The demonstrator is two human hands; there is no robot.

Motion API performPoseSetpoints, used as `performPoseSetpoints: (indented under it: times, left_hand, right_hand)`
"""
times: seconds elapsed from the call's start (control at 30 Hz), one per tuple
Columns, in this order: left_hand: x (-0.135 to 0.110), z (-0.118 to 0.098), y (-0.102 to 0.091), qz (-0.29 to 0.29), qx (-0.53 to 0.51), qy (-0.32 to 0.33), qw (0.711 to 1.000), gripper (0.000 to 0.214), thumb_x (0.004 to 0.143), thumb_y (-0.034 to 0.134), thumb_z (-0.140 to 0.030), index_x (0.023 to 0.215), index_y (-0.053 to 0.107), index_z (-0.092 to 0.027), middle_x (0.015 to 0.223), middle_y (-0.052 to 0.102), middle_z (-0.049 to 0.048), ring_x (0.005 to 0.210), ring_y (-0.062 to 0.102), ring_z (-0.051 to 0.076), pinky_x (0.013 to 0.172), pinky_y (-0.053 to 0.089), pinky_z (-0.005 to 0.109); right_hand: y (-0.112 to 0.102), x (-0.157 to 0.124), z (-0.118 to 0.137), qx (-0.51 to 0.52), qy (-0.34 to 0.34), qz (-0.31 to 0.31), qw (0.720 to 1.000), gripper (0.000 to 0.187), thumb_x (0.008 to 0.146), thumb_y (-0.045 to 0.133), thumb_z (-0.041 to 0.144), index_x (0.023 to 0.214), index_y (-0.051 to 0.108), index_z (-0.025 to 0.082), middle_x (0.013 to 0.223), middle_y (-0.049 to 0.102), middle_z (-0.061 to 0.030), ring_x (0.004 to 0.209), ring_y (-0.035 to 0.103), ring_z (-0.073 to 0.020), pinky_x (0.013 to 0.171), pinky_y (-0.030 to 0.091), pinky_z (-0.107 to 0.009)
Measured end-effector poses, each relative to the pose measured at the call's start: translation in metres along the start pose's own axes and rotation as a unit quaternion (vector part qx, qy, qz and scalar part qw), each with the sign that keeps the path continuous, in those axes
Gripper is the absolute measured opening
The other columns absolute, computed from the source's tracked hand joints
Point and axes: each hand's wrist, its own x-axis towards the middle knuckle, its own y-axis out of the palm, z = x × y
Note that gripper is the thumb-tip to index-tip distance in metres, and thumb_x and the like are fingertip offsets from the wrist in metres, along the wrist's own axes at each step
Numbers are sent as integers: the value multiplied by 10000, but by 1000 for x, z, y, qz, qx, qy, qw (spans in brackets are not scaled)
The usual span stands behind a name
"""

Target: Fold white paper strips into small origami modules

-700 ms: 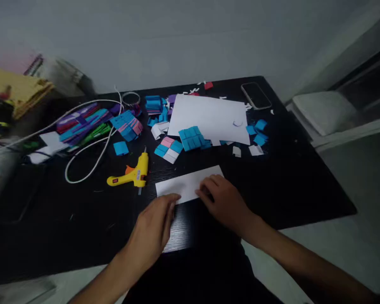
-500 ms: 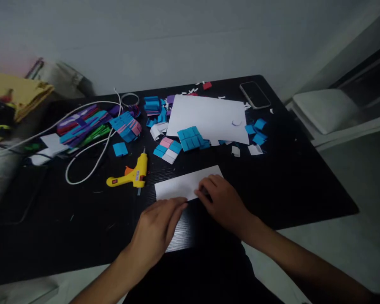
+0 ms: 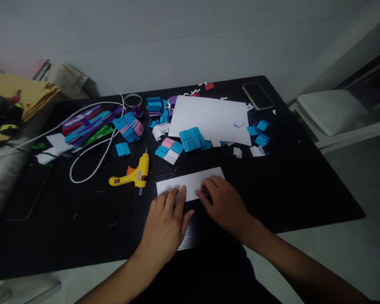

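Black table [image 3: 288, 177]; left hand [image 3: 166, 223], right hand [image 3: 224, 202] flat on white strip [image 3: 190, 181], each grip wide.

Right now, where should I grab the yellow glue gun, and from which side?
Grab the yellow glue gun by its handle, the long part pointing left, and come from the near left side. It lies flat on the black table, handle uncovered. Its thin tip points away from you and may be hot, so keep fingers off it.

I log a black worktop [image 3: 288, 177]. On it: white paper strip [image 3: 193, 181] near the front, yellow glue gun [image 3: 131, 177] just left of it, white cable [image 3: 91, 152], large white sheet [image 3: 212, 116], blue paper squares [image 3: 193, 139], phone [image 3: 258, 96] far right.
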Motion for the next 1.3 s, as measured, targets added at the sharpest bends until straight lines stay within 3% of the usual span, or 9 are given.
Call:
performPoseSetpoints:
  times: [0.27, 0.43, 0.57, 0.7, 0.87, 1.17, 1.3]
  left_hand:
    - [-31, 29, -7, -2, 41, -24, 999, 527, 1026, 530, -359, 1444, 535, -38, 1283, 655, 201, 1144, 572, 362, 888, 464, 455]
    - [-37, 30, -4, -9, 21, -34, 999, 557, 1027, 530, -371, 1470, 504, -34, 1261, 662, 197, 1149, 580, 352, 901, 468, 446]
    - [-38, 29, -1, -12, 16, -35, 999, 546, 1021, 544, -355, 1469, 515, -45, 1269, 661, 196, 1161, 578, 358, 903, 470, 457]
    - [-39, 29, -1, -14, 10, -39, 999, 525, 1016, 557, -342, 1455, 537, -54, 1266, 665, 195, 1167, 585, 354, 908, 475, 459]
    - [-39, 28, 0, -16, 7, -49, 999, 536, 1019, 550, -337, 1474, 515, -56, 1247, 671, 202, 1151, 594, 352, 895, 487, 462]
    - [-39, 29, -2, -11, 6, -39, 999, 551, 1019, 555, -319, 1489, 480, -42, 1231, 652, 212, 1139, 583, 362, 874, 485, 461]
    - [-38, 29, -3, -10, 1, -44, 999, 548, 1013, 562, -313, 1485, 475, -49, 1227, 635, 209, 1131, 573, 362, 868, 487, 467]
  right_hand:
    - [-5, 4, 5, -12, 29, 16, 999, 120, 946, 598, 195, 830, 594, 163, 854, 642, -60, 783, 598, -194, 704, 450, -304]
    - [-2, 17, 28, -132, 75, 42, 988, 168, 969, 583, 289, 889, 650, 157, 850, 689, -90, 768, 638, -233, 642, 407, -323]
    - [10, 28, 53, -136, 33, 70, 988, 209, 1003, 553, 333, 974, 674, 165, 895, 719, -96, 811, 671, -248, 641, 405, -327]
    - [18, 32, 59, -129, 46, 71, 988, 218, 1015, 549, 333, 944, 684, 179, 903, 728, -87, 833, 683, -240, 624, 389, -314]
    - [7, 26, 35, -126, 83, 65, 986, 263, 1036, 529, 317, 853, 665, 185, 858, 723, -51, 774, 676, -204, 612, 373, -299]
    - [-37, 1, -34, -156, 147, 40, 976, 358, 1037, 504, 428, 767, 576, 204, 757, 652, -27, 621, 609, -186, 508, 292, -272]
    - [-47, -2, -47, -149, 165, 29, 975, 348, 1026, 533, 428, 758, 560, 207, 741, 628, -15, 600, 582, -175, 499, 301, -276]
